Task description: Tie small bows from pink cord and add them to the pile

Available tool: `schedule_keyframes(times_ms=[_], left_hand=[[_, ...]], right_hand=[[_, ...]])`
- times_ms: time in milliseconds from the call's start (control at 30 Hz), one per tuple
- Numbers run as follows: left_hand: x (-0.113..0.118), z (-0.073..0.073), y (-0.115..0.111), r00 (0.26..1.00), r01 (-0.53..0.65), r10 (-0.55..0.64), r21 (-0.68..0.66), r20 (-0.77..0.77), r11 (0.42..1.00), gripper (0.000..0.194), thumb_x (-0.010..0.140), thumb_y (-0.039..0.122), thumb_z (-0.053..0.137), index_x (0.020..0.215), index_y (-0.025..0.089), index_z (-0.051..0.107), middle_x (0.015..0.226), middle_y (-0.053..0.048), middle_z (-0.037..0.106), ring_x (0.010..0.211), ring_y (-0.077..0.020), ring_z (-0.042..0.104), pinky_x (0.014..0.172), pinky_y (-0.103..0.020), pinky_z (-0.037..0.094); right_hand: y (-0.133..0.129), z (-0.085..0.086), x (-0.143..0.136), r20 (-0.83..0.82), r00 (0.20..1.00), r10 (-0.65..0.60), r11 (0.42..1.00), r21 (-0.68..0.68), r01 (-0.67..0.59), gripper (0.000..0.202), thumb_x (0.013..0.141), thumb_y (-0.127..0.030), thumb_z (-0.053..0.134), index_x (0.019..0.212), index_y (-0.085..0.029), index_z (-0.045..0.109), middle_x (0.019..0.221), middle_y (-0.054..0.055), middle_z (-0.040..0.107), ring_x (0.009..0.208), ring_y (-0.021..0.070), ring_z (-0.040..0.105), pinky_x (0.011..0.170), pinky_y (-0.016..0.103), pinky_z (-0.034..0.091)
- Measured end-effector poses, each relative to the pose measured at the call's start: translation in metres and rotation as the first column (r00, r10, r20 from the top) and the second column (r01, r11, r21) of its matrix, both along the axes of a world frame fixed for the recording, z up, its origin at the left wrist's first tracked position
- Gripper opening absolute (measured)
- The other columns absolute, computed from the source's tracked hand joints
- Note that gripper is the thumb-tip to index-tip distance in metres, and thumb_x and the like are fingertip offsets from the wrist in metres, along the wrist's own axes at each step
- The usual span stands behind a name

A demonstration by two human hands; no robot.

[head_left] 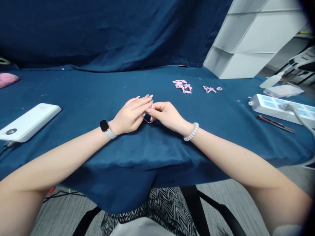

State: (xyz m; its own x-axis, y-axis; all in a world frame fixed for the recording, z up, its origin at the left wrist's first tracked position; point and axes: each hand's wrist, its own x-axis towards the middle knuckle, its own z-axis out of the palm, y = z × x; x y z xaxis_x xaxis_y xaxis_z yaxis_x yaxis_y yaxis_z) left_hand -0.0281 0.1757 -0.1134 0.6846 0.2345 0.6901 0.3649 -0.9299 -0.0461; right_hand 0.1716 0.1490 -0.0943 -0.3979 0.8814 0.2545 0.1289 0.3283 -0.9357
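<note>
My left hand (132, 113), with a watch on its wrist, is stretched out over the blue cloth, palm down, its fingers long and nearly flat. Its fingertips meet my right hand (167, 114), whose thumb and index finger are pinched together. A thin pale pink strand of yarn (148, 122) hangs in a small loop between the two hands, running into the right hand's pinch. Whether it also passes round the left fingers is hidden. Beyond the hands lies a cluster of small pink yarn pieces (182, 86), with a few more pink pieces (209, 89) to its right.
A white power bank (31, 122) with a cable lies at left, and a pink bundle (8, 79) behind it. On the right are a white power strip (283, 106), tweezers (275, 124) and a clear flat box (283, 90). White storage boxes (246, 39) stand at the back right.
</note>
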Motion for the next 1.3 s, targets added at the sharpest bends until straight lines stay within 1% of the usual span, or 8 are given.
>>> schedule_keyframes(times_ms=[100, 200, 267, 433, 700, 867, 1100, 1300], left_hand=[[0.008, -0.001, -0.008, 0.976, 0.071, 0.014, -0.379, 0.217, 0.923, 0.046, 0.093, 0.023, 0.053, 0.139, 0.017, 0.049, 0.145, -0.017, 0.051, 0.134, -0.0260, 0.050, 0.110, -0.041, 0.043], [0.016, -0.001, -0.017, 0.935, 0.278, -0.008, -0.719, 0.355, 0.637, 0.054, 0.094, 0.032, 0.054, 0.144, 0.017, 0.039, 0.133, -0.016, 0.061, 0.117, -0.0236, 0.064, 0.099, -0.035, 0.052], [0.019, 0.001, -0.022, 0.954, 0.248, 0.016, -0.820, 0.298, 0.516, 0.050, 0.092, 0.032, 0.057, 0.136, 0.013, 0.046, 0.102, -0.012, 0.073, 0.094, -0.0202, 0.072, 0.086, -0.030, 0.056], [0.017, 0.008, -0.025, 0.976, 0.074, 0.139, -0.853, 0.169, 0.517, 0.028, 0.094, 0.033, 0.052, 0.105, 0.011, 0.067, 0.062, 0.000, 0.064, 0.055, -0.0103, 0.062, 0.058, -0.020, 0.048], [0.013, 0.014, -0.023, 0.941, 0.024, 0.268, -0.833, 0.205, 0.553, 0.029, 0.096, 0.032, 0.049, 0.093, 0.013, 0.071, 0.060, 0.001, 0.064, 0.058, -0.0107, 0.062, 0.066, -0.022, 0.048], [0.010, 0.015, -0.019, 0.917, -0.014, 0.341, -0.839, 0.205, 0.544, 0.023, 0.092, 0.032, 0.057, 0.083, 0.013, 0.069, 0.059, 0.001, 0.064, 0.058, -0.0095, 0.062, 0.063, -0.020, 0.047], [0.011, 0.016, -0.018, 0.825, 0.160, 0.469, -0.927, 0.315, 0.340, 0.016, 0.085, 0.025, 0.066, 0.095, 0.013, 0.069, 0.065, -0.001, 0.066, 0.061, -0.0103, 0.064, 0.064, -0.021, 0.052], [0.009, 0.020, -0.017, 0.704, 0.419, 0.566, -0.895, 0.428, 0.156, 0.015, 0.083, 0.022, 0.069, 0.095, 0.013, 0.068, 0.063, 0.002, 0.059, 0.058, -0.0070, 0.058, 0.067, -0.021, 0.055]], right_hand=[[0.001, -0.002, -0.001, -0.081, 0.996, -0.046, 0.999, 0.022, 0.048, 0.045, 0.081, -0.057, 0.064, 0.072, -0.013, 0.068, 0.056, -0.002, 0.055, 0.053, 0.0080, 0.045, 0.055, 0.025, 0.035], [0.001, 0.000, -0.002, -0.202, 0.976, -0.084, 0.996, 0.002, 0.087, 0.043, 0.081, -0.056, 0.065, 0.075, -0.014, 0.073, 0.061, -0.001, 0.058, 0.056, 0.0084, 0.048, 0.057, 0.024, 0.040], [0.000, 0.003, -0.002, -0.292, 0.951, -0.104, 0.994, -0.056, 0.092, 0.038, 0.081, -0.053, 0.067, 0.077, -0.016, 0.074, 0.065, 0.000, 0.060, 0.058, 0.0085, 0.051, 0.059, 0.023, 0.043], [0.005, 0.012, 0.002, -0.425, 0.874, -0.236, 0.954, -0.272, 0.125, 0.024, 0.091, -0.036, 0.062, 0.081, -0.016, 0.073, 0.072, 0.000, 0.061, 0.055, 0.0057, 0.049, 0.055, 0.020, 0.043], [0.022, 0.019, 0.015, -0.581, 0.640, -0.502, 0.777, -0.629, 0.039, 0.041, 0.103, -0.037, 0.035, 0.069, -0.018, 0.048, 0.075, 0.002, 0.067, 0.065, 0.0108, 0.063, 0.069, 0.028, 0.056], [0.032, 0.026, 0.030, -0.617, 0.544, -0.568, 0.779, -0.616, 0.115, 0.040, 0.105, -0.039, 0.030, 0.073, -0.019, 0.047, 0.048, -0.008, 0.041, 0.038, 0.0040, 0.037, 0.060, 0.019, 0.052], [0.039, 0.028, 0.046, -0.529, 0.660, -0.534, 0.785, -0.601, 0.153, 0.035, 0.101, -0.040, 0.037, 0.073, -0.021, 0.046, 0.048, -0.008, 0.030, 0.034, 0.0055, 0.017, 0.035, 0.020, 0.017], [0.046, 0.023, 0.055, -0.537, 0.639, -0.550, 0.784, -0.597, 0.174, 0.032, 0.100, -0.037, 0.038, 0.076, -0.021, 0.050, 0.049, -0.008, 0.031, 0.036, 0.0061, 0.019, 0.037, 0.022, 0.018]])
